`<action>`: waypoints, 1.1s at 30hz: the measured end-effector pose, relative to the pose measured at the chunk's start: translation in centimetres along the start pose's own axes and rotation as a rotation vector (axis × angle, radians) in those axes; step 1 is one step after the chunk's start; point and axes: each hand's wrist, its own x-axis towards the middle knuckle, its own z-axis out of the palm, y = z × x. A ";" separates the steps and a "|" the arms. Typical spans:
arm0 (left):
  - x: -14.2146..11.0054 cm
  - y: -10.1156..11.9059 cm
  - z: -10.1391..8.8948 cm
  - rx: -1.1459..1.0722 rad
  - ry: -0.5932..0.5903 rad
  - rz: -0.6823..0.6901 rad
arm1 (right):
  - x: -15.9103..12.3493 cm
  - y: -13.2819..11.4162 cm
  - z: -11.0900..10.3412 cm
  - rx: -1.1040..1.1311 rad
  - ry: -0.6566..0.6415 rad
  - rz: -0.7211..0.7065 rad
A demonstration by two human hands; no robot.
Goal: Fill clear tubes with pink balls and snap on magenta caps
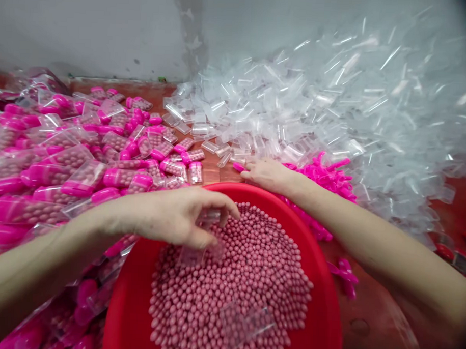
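My left hand [181, 216] hangs over a red basin [326, 300], its thumb and fingers curled around a clear plastic container [194, 255] that is partly hidden by the hand. Pink beads [248, 266] fill much of the basin, and clear containers [246, 322] lie on them near the front. Past the basin's far rim is my right hand [269, 173], fingers closed at a small bright pink cap [239, 167] by its fingertips. A heap of pink caps [324, 175] lies beside and under the right forearm.
Many bead-filled containers with pink caps [80, 174] are piled on the left. A large heap of clear empty containers [315, 106] spreads from the back to the right, against a pale wall [88, 32]. Some loose pink caps [344, 275] lie on the reddish floor right of the basin.
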 end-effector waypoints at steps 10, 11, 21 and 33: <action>6.8 -3.4 -2.8 0.094 0.543 -0.070 | -7.6 -0.8 0.4 0.085 0.007 0.273; 8.3 -4.4 -3.4 0.213 0.525 -0.104 | -8.0 -0.6 0.2 0.126 0.010 0.341; 14.6 -9.5 -3.0 0.441 0.162 -0.168 | -11.9 0.7 1.0 0.478 0.254 0.574; 17.6 -4.7 -2.0 0.317 0.113 -0.458 | -2.5 -0.3 0.2 0.565 0.200 0.781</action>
